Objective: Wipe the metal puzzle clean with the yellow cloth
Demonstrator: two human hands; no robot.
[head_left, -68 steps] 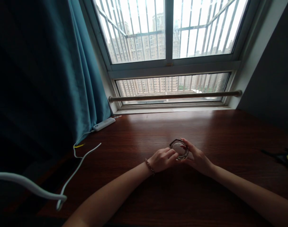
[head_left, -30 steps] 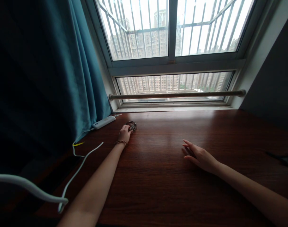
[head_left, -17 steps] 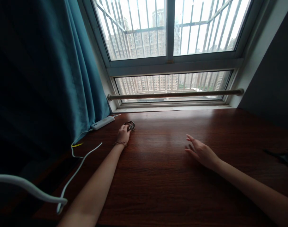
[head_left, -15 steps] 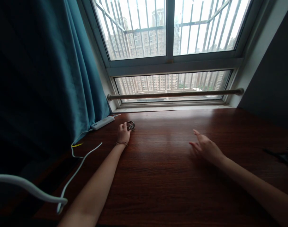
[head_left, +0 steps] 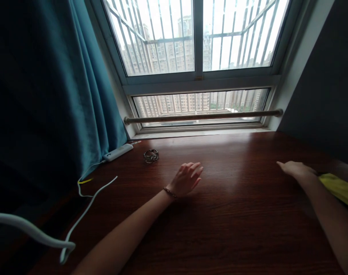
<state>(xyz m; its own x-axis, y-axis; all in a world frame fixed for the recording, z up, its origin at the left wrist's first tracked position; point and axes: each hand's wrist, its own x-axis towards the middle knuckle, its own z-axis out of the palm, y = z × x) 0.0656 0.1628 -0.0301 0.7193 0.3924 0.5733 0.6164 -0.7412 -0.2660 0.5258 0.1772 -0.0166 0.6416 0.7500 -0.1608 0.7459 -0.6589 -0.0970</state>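
My left hand (head_left: 187, 178) hovers over or rests on the brown wooden surface (head_left: 219, 229), with fingers stretched and nothing in them. A thin bracelet (head_left: 169, 192) circles its wrist. Up and to its left lies a dark, shiny, ring-shaped openwork item (head_left: 151, 156), apart from the hand; its exact kind is unclear. Far to the right, my right hand (head_left: 295, 169) is at the end of a yellow and black thing (head_left: 338, 188), with the thumb pointing left. The other fingers are mostly hidden, but appear closed on its dark edge. The right frame edge cuts the thing off.
A white power strip (head_left: 118, 152) lies beside the blue curtain (head_left: 91, 95). White cable (head_left: 88, 208) and a small yellow tie (head_left: 85, 181) are at the left. A horizontal rail (head_left: 202, 117) crosses the window at the back; a dark wall (head_left: 323, 103) stands on the right.
My left hand has let go of the ring-shaped item and moved right and nearer. My right hand has moved right to the yellow and black thing, more of which now shows. The view has shifted slightly.
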